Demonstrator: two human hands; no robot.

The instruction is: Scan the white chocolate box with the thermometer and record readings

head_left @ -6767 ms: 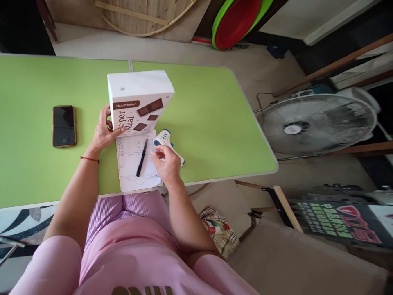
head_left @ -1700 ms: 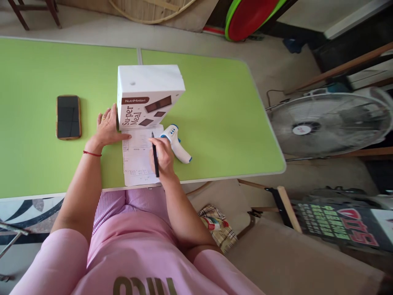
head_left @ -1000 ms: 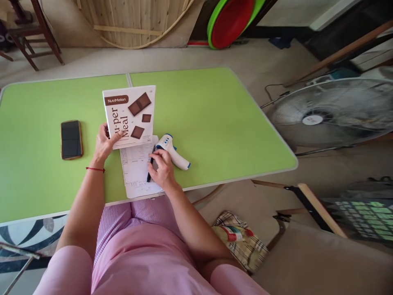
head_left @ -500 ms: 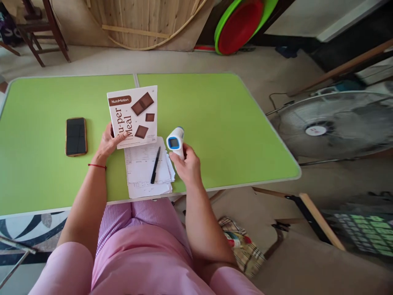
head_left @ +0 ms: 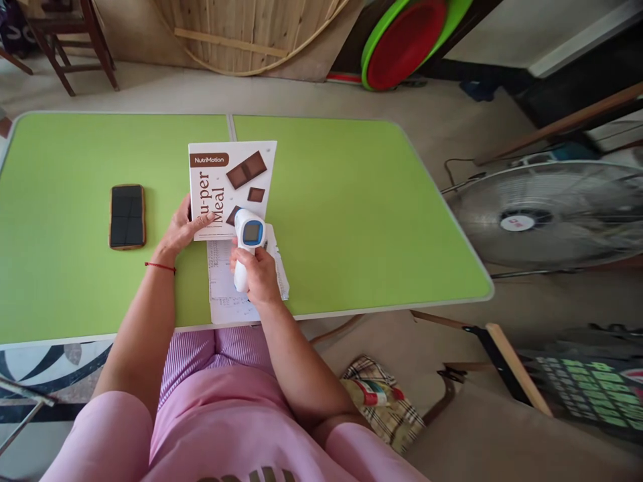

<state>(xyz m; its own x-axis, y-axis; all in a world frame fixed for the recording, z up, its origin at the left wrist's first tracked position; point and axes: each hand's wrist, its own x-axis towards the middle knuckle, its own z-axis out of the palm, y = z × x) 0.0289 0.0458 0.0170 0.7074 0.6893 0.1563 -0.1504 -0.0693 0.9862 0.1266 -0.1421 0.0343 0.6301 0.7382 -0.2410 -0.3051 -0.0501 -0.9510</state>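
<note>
A white box printed "NutriMotion Super Meal" (head_left: 232,184) stands on the green table (head_left: 351,201). My left hand (head_left: 183,226) grips its lower left edge, thumb on the front. My right hand (head_left: 258,278) is closed round the handle of a white and blue infrared thermometer (head_left: 248,235), raised over the paper sheets (head_left: 224,288), its head close to the box's lower front and its screen facing me. The pen is hidden under my right hand.
A black phone in a brown case (head_left: 127,216) lies to the left on the table. A floor fan (head_left: 547,217) lies right of the table. A checked bag (head_left: 384,402) sits on the floor by my right leg. A wooden chair (head_left: 75,33) stands far left.
My right hand put the pen down on the papers, picked the thermometer up off the table and carried it left to the front of the box. The left hand stayed on the box.
</note>
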